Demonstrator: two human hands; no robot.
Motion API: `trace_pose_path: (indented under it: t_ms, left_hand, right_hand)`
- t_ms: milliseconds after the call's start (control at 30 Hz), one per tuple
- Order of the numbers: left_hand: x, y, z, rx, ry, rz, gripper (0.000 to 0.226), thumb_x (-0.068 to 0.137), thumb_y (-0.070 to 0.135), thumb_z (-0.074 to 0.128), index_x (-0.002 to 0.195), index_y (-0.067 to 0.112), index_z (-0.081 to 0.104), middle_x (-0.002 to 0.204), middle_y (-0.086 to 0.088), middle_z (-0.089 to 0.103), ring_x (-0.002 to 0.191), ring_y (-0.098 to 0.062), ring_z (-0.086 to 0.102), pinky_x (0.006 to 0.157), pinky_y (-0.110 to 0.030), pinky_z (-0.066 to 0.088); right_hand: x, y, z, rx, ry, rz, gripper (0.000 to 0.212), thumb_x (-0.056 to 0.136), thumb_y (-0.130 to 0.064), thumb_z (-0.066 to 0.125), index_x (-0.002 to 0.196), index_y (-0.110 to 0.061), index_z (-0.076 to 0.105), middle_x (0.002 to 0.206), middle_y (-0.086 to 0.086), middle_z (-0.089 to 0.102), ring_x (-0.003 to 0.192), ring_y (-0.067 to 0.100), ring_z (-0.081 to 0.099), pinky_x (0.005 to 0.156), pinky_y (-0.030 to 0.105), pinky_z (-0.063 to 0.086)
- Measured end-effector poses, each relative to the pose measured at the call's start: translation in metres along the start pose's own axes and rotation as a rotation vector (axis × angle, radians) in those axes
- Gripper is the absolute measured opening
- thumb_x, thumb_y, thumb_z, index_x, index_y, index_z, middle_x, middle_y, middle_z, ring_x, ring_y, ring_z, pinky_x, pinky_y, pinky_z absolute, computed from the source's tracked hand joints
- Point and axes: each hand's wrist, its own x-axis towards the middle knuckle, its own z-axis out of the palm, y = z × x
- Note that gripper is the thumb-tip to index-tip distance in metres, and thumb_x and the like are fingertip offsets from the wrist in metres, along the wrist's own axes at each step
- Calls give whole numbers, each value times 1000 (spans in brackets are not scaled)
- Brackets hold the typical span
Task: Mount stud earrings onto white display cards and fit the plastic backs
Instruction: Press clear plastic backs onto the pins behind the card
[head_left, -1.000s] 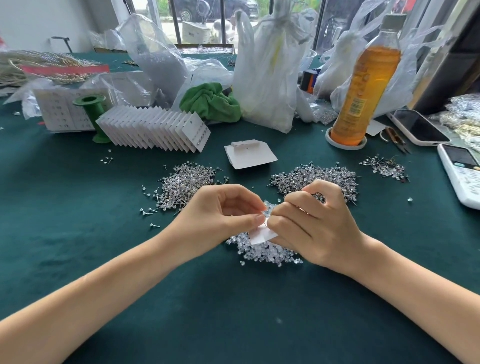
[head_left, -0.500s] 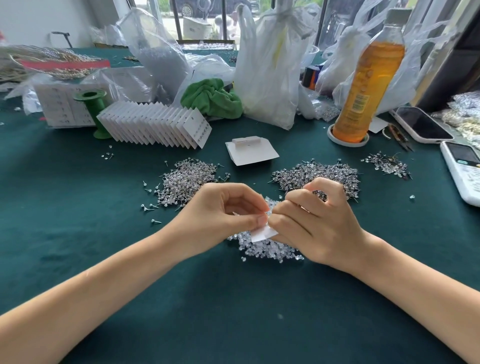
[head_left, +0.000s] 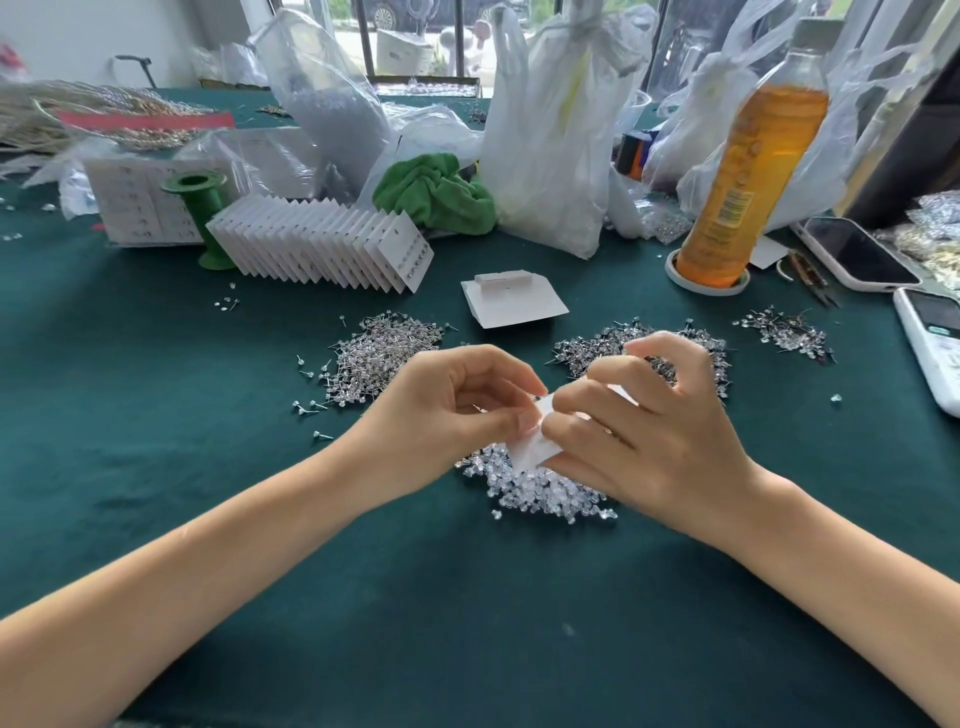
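The right hand (head_left: 660, 431) has its grip curled round a white display card (head_left: 530, 447), while the left hand (head_left: 457, 415) pinches at the card's near edge; what it pinches is too small to tell. Directly under the grip, clear plastic backs (head_left: 540, 491) lie heaped on the green surface (head_left: 467, 597), with stud earrings (head_left: 379, 353) piled just beyond

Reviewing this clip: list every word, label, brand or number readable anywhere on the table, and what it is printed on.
No text here can be read.
Orange bottle: its label carries small print, too blurred to read.
White device at the right edge: its screen shows no clear characters.
Phone: screen dark.
Finished cards and blank cards: no print visible.
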Motion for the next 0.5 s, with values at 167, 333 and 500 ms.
trace_pose_path:
  t_ms: [167,333,500]
  left_hand:
    - [0,-1,-1,14,-1,-1,18,80,-5,68,92,8,67,76,0,69,69,-10,64,68,-18,50]
    - [0,-2,0,20,19,3,20,77,-6,71,91,8,67,75,-2,71,67,-11,65,68,-19,52]
    - [-1,-3,0,18,49,-1,21,76,-5,72,90,9,67,76,-5,71,66,-12,64,69,-22,54]
  right_hand:
    - [-4,6,1,33,-71,-33,13,81,-8,70,88,-13,61,78,-1,69,72,21,67,83,37,43]
    - [-6,4,1,116,-111,-35,14,84,-2,67,73,-10,71,75,1,68,68,23,65,75,34,52]
    - [-7,1,0,191,-92,-35,14,84,-1,68,71,-7,71,73,3,68,67,23,65,69,33,55]
